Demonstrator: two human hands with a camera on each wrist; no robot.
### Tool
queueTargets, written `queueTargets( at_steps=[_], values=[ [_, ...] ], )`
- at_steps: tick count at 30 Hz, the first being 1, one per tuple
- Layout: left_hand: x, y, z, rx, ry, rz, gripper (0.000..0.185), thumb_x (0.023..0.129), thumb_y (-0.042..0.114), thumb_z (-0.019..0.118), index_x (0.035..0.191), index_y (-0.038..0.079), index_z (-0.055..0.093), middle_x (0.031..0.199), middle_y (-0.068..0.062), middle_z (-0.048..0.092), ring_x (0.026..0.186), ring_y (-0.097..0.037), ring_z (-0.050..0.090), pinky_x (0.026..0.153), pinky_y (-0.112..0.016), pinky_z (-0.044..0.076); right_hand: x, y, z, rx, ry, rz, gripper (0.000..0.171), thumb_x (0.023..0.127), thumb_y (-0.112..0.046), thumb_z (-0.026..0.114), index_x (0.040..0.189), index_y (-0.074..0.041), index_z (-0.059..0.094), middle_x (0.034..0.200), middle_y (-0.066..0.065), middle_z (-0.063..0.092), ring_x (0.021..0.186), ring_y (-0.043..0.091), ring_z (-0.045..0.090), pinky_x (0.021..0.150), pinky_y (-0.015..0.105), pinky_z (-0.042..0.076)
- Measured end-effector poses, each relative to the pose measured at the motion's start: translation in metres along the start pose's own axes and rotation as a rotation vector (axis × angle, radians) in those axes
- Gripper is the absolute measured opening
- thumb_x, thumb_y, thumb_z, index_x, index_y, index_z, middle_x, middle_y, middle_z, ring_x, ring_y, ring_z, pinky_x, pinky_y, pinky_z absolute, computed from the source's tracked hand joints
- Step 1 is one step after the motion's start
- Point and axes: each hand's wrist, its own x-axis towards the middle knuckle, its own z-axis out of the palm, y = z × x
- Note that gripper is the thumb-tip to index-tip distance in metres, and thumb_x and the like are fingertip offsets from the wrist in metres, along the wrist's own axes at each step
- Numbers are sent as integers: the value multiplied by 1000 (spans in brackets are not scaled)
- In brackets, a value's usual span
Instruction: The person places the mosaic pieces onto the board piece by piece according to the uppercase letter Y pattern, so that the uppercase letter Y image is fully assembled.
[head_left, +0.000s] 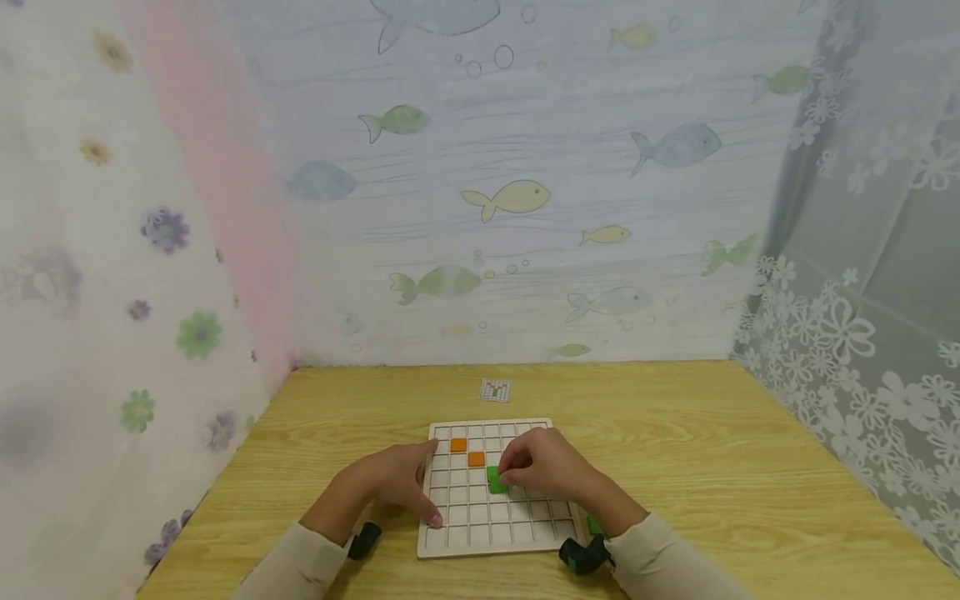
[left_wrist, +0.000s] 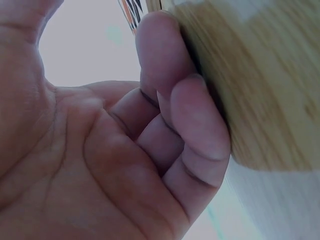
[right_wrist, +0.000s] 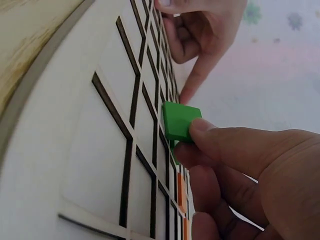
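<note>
A white board (head_left: 480, 536) with a raised square grid lies on the table. My right hand (head_left: 551, 467) pinches a green square tile (right_wrist: 177, 120) between thumb and fingers, tilted just over the grid. Close behind it, another green tile (right_wrist: 175, 152) shows partly, mostly hidden by the held one. Two orange tiles, an upper one (head_left: 458, 446) and a lower one (head_left: 476, 459), sit in cells on a diagonal. At the board's left edge rests my left hand (head_left: 397, 477), its thumb on the board and index finger at the rim. Its other fingers bend loosely against the tabletop.
A small printed card (head_left: 496, 390) with a grid pattern lies behind the board. Another green piece (head_left: 594, 525) shows partly beside the board, under my right wrist. The wooden table (head_left: 712, 467) is enclosed by patterned curtains (head_left: 525, 275).
</note>
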Motion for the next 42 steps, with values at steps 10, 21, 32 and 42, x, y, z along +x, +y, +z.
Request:
queueTargets(
  at_steps=[10, 21, 32, 42],
  values=[
    [1, 0, 1, -7, -2, 2, 133, 62, 42, 102, 164, 6, 26, 164, -10, 41, 152, -33, 38, 121, -54, 34, 1, 0, 3, -48, 37, 13, 8, 90, -20, 83, 84, -24, 79, 77, -14, 72, 70, 6, 62, 65, 25, 51],
    [-1, 0, 0, -6, -5, -15, 129, 67, 43, 99, 165, 7, 23, 164, -10, 40, 151, -31, 39, 121, -54, 34, 2, 2, 4, -59, 44, 26, 4, 90, -20, 83, 87, -22, 80, 79, -15, 71, 71, 5, 61, 65, 25, 51],
    [-2, 1, 1, 0, 3, -37, 125, 68, 42, 98, 164, 7, 27, 162, -9, 44, 147, -28, 43, 120, -54, 35, 0, 1, 7, -77, 0, 26, 10, 91, -20, 82, 82, -25, 79, 77, -16, 71, 70, 4, 56, 63, 25, 48],
    [-1, 1, 0, 13, 11, -31, 124, 68, 44, 98, 164, 7, 28, 162, -10, 43, 148, -30, 42, 119, -55, 35, 0, 2, 6, -75, -33, -15, 12, 92, -19, 81, 81, -25, 79, 77, -16, 70, 70, 3, 59, 65, 24, 50]
  ],
)
